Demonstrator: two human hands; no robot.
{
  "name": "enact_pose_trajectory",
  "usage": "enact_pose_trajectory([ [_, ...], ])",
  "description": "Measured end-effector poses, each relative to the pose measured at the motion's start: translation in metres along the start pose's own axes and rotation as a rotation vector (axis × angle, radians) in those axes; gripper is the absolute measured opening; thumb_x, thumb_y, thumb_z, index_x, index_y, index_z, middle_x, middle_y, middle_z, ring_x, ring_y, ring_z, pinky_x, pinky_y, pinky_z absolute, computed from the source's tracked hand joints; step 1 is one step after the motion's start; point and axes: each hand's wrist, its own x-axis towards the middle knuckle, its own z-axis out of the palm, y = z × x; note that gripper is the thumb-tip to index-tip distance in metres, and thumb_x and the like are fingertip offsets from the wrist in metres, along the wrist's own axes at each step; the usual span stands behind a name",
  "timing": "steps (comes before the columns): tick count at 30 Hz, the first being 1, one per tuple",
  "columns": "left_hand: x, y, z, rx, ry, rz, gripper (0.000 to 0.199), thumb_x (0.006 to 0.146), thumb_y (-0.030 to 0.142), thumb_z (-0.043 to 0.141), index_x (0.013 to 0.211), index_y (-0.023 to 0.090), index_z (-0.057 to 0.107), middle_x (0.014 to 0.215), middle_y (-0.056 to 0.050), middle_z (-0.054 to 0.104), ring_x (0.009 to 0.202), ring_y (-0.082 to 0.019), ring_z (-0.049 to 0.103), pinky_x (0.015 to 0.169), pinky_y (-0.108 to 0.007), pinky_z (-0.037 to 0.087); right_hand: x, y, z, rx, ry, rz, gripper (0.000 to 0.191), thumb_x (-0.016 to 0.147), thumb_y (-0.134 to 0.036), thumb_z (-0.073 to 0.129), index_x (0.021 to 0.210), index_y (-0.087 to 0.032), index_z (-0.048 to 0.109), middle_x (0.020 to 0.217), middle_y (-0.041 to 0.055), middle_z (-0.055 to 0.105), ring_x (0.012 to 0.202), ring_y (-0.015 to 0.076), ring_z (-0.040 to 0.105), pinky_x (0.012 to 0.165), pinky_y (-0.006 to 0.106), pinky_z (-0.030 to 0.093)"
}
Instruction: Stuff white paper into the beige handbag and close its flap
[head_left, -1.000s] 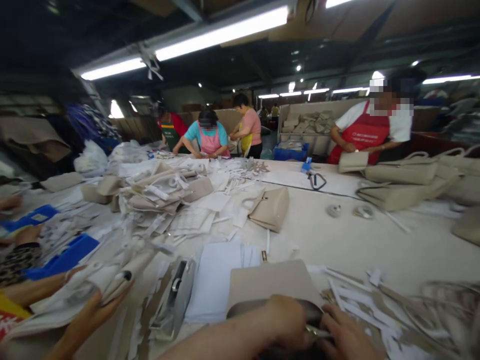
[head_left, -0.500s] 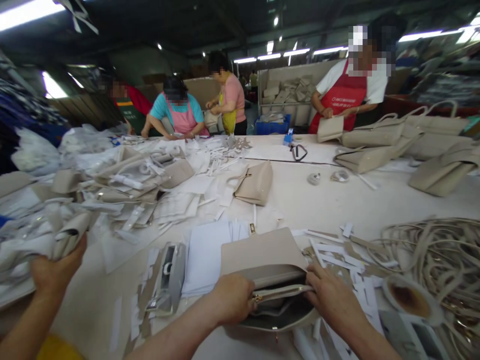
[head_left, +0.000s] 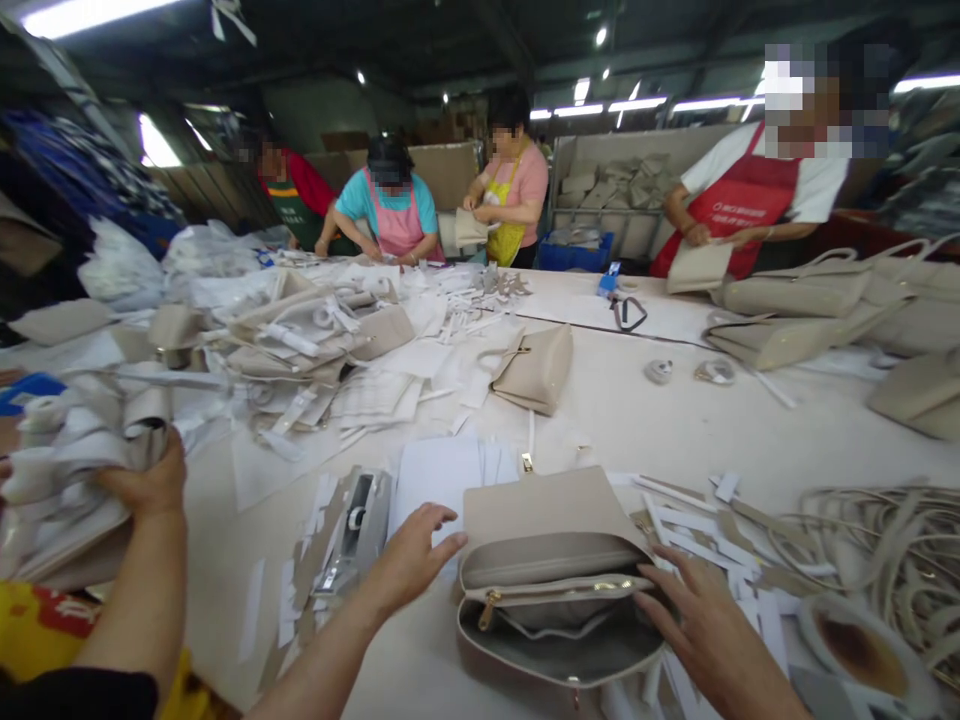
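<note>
A beige handbag (head_left: 551,505) stands in front of me with its flap folded back and its mouth wide apart. Inside runs a zip pocket with a gold zipper pull (head_left: 489,610), above a grey lining. My left hand (head_left: 420,555) is off the bag, just left of it, fingers apart and holding nothing. At the bag's right rim is my right hand (head_left: 694,615), its fingers spread and touching the edge. White paper sheets (head_left: 431,480) lie behind my left hand, and a grey tape dispenser (head_left: 360,525) sits to their left.
At left, a co-worker's hand (head_left: 154,480) grips a wrapped bundle. Another beige handbag (head_left: 536,370) stands mid-table. Coiled straps (head_left: 885,540), a round dish (head_left: 855,640) and paper strips (head_left: 697,530) lie to the right. A person in a red apron (head_left: 742,215) works opposite.
My left hand has let go of the zip pocket and moved left, away from the bag. My right hand has loosened at the right rim. The view has shifted left.
</note>
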Motion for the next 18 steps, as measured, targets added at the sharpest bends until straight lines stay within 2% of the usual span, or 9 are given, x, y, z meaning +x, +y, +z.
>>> enact_pose_trajectory([
  [2, 0.002, 0.0, 0.013, -0.062, -0.001, 0.099, 0.03, 0.079, 0.038, 0.055, 0.104, 0.023, 0.06, 0.112, -0.008, 0.058, 0.108, -0.022, 0.05, 0.096, -0.034, 0.037, -0.007, -0.014, 0.0, -0.076, 0.087, -0.114, 0.037, 0.08, -0.049, 0.053, 0.107, -0.025, 0.06, 0.126, 0.0073, 0.053, 0.116, 0.0262, 0.047, 0.095, 0.04, 0.036],
  [4, 0.007, 0.003, 0.028, -0.097, -0.051, 0.151, 0.036, 0.078, 0.038, 0.056, 0.111, 0.024, 0.058, 0.123, -0.008, 0.053, 0.119, -0.023, 0.043, 0.104, -0.035, 0.031, -0.013, -0.031, 0.003, -0.135, 0.12, -0.268, 0.036, 0.079, -0.05, 0.055, 0.108, -0.029, 0.059, 0.127, 0.003, 0.053, 0.118, 0.0244, 0.046, 0.097, 0.039, 0.031],
  [6, 0.017, 0.004, 0.041, -0.169, -0.068, 0.066, 0.046, 0.074, 0.037, 0.061, 0.118, 0.023, 0.054, 0.127, -0.008, 0.05, 0.123, -0.023, 0.04, 0.107, -0.035, 0.026, -0.017, -0.045, 0.01, -0.172, 0.153, -0.344, 0.034, 0.079, -0.048, 0.056, 0.108, -0.03, 0.058, 0.125, 0.002, 0.056, 0.116, 0.0235, 0.047, 0.099, 0.039, 0.027],
  [10, 0.049, -0.009, 0.06, -0.355, 0.045, -0.303, 0.069, 0.067, 0.037, 0.065, 0.127, 0.012, 0.043, 0.138, -0.016, 0.039, 0.131, -0.026, 0.03, 0.111, -0.035, 0.018, -0.015, -0.057, 0.029, -0.193, 0.276, -0.146, 0.042, 0.079, -0.042, 0.056, 0.116, -0.023, 0.054, 0.131, 0.0109, 0.049, 0.119, 0.0294, 0.044, 0.095, 0.043, 0.031],
  [11, 0.056, -0.015, 0.063, -0.386, 0.062, -0.388, 0.073, 0.067, 0.04, 0.064, 0.128, 0.008, 0.04, 0.138, -0.02, 0.038, 0.131, -0.029, 0.031, 0.109, -0.038, 0.021, -0.012, -0.057, 0.034, -0.189, 0.293, -0.098, 0.044, 0.079, -0.041, 0.056, 0.119, -0.023, 0.052, 0.133, 0.0119, 0.046, 0.121, 0.0306, 0.043, 0.094, 0.044, 0.031],
  [13, 0.066, -0.027, 0.067, -0.464, 0.064, -0.537, 0.083, 0.066, 0.046, 0.064, 0.13, 0.003, 0.034, 0.134, -0.028, 0.039, 0.124, -0.035, 0.04, 0.1, -0.044, 0.035, -0.003, -0.058, 0.042, -0.179, 0.307, -0.047, 0.046, 0.08, -0.04, 0.054, 0.122, -0.023, 0.048, 0.137, 0.0126, 0.041, 0.124, 0.0318, 0.04, 0.095, 0.046, 0.032],
  [15, 0.071, -0.035, 0.072, -0.569, 0.079, -0.655, 0.088, 0.066, 0.046, 0.065, 0.132, 0.001, 0.027, 0.132, -0.031, 0.041, 0.115, -0.037, 0.049, 0.086, -0.043, 0.046, 0.007, -0.059, 0.05, -0.175, 0.323, -0.025, 0.047, 0.08, -0.039, 0.054, 0.124, -0.022, 0.046, 0.139, 0.0134, 0.039, 0.127, 0.0316, 0.036, 0.098, 0.047, 0.03],
  [17, 0.072, -0.037, 0.075, -0.685, 0.105, -0.701, 0.08, 0.071, 0.042, 0.06, 0.131, 0.001, 0.025, 0.129, -0.03, 0.044, 0.109, -0.033, 0.055, 0.078, -0.039, 0.05, 0.018, -0.058, 0.059, -0.179, 0.346, -0.009, 0.048, 0.081, -0.036, 0.053, 0.125, -0.02, 0.044, 0.139, 0.0144, 0.039, 0.129, 0.0312, 0.033, 0.1, 0.048, 0.029],
  [18, 0.071, -0.035, 0.076, -0.744, 0.107, -0.701, 0.072, 0.073, 0.039, 0.057, 0.128, 0.001, 0.03, 0.124, -0.029, 0.049, 0.104, -0.032, 0.058, 0.076, -0.038, 0.051, 0.023, -0.057, 0.063, -0.181, 0.356, -0.002, 0.048, 0.082, -0.036, 0.053, 0.126, -0.02, 0.043, 0.139, 0.0147, 0.039, 0.13, 0.0312, 0.032, 0.101, 0.048, 0.029],
])
